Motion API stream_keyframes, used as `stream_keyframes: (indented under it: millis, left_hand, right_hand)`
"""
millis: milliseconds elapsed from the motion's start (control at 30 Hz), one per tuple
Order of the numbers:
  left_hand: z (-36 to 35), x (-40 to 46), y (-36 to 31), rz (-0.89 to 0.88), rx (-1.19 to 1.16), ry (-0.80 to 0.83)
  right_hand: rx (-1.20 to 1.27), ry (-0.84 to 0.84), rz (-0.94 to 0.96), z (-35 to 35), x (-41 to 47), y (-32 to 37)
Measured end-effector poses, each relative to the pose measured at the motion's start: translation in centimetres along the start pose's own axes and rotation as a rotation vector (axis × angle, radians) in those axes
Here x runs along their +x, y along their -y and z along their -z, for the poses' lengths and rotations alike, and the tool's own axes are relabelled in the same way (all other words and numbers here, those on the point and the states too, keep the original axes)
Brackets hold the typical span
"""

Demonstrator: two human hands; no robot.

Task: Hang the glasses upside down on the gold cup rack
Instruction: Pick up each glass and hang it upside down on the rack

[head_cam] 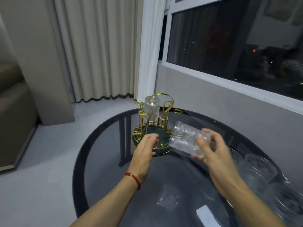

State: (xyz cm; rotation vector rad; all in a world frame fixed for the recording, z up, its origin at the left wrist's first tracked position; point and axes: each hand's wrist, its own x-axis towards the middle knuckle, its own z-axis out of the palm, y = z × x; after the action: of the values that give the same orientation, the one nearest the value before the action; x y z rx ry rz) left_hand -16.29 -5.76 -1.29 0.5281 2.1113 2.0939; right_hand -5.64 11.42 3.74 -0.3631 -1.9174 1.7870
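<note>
The right hand [211,149] grips a ribbed glass tumbler [185,139] sideways, at four o'clock from the gold cup rack [154,126]; left hand [146,149] empty, fingers loose. Likely rigid, slick, breakable: hold its textured wall.

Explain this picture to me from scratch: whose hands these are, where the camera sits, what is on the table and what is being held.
There is no machine here: a person wears one camera on the head, looking down at both bare hands. The right hand holds a clear ribbed drinking glass, tilted on its side. The left hand, with a red string bracelet at the wrist, is open and empty near the gold wire cup rack. One glass already hangs upside down on that rack. More clear glasses stand at the right on the round dark glass table.
</note>
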Motion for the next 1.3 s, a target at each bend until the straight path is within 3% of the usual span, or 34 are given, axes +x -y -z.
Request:
stream_keyframes:
  millis: [67, 133, 233, 400, 733, 1000, 1300]
  left_hand:
    - [0.2, 0.2, 1.7, -0.071, 0.365, -0.069]
    - [0.0, 0.5, 3.2, -0.184, 0.641, -0.034]
    - [-1.0, 0.8, 3.8, -0.259, 0.694, 0.055]
    - [-1.3, 0.7, 4.7, -0.262, 0.914, 0.121]
    - [-0.1, 1.3, 5.9, -0.332, 0.966, 0.148]
    - [0.2, 1.5, 6.0, -0.343, 0.895, 0.121]
    - [0.3, 1.3, 5.6, -0.347, 0.878, 0.107]
  right_hand:
    - [-0.093, -0.012, 0.142, 0.3, 0.7, 2.1]
    - [-0.124, 0.053, 0.268, -0.4, 2.0, 4.5]
    - [-0.259, 0.114, 0.448, -3.8, 5.4, 8.0]
    - [-0.467, 0.199, 0.506, -11.1, 11.9, 11.4]
    - [-0.848, 0.307, 0.4, -18.4, 18.1, 9.7]
    - [-1.094, 0.34, 0.328, -20.0, 19.0, 7.1]
    - [-1.392, 0.351, 0.382, -20.5, 18.7, 5.0]
